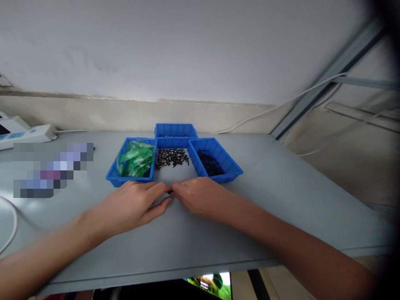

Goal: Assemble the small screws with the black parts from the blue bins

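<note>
My left hand (pixel 133 204) and my right hand (pixel 196 196) meet above the grey table, just in front of the blue trays. Both sets of fingers are pinched around a small dark piece (pixel 170 191), mostly hidden by the fingertips, so its exact kind does not show. Beyond them lies a loose pile of small dark, screw-like parts (pixel 172 158). A left blue tray (pixel 129 181) carries green plastic packets (pixel 137 158). Small black pieces (pixel 211 162) fill part of the right blue tray (pixel 229 166).
A third blue tray (pixel 176 129) stands at the back with small parts inside. At the left are a white power strip (pixel 34 135) and a blurred-out object (pixel 59 168). White cables and a metal frame (pixel 312 87) border the table (pixel 275 183). A lit screen (pixel 215 285) shows below its front edge.
</note>
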